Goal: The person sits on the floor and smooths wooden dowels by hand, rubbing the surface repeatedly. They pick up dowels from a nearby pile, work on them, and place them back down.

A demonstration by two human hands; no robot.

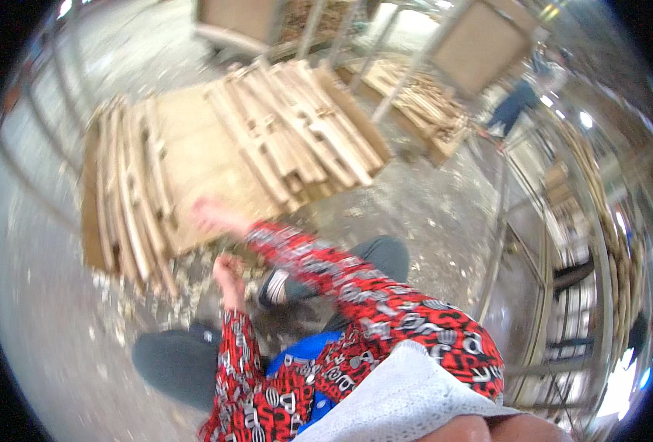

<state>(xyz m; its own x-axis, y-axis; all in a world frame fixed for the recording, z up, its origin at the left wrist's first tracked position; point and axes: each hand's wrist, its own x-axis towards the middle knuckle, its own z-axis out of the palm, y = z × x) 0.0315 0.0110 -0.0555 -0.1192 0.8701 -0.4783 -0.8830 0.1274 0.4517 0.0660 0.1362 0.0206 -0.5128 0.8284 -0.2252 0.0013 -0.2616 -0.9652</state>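
Grey workshop floor here, pale chips all over it; the wooden sticks lie on a tan board in two groups, a broader one on the right and a narrower one on the left, with a strip of board showing between; so I'd call it partway, both sides laid out, middle not covered; can't tell how many are left, tbh; right hand is over the board's near edge, too blurred to tell if it's spread or closed; left hand is just in front, fingers maybe curled, can't tell if it's holding anything; farther out, another stick pile and a co-worker.
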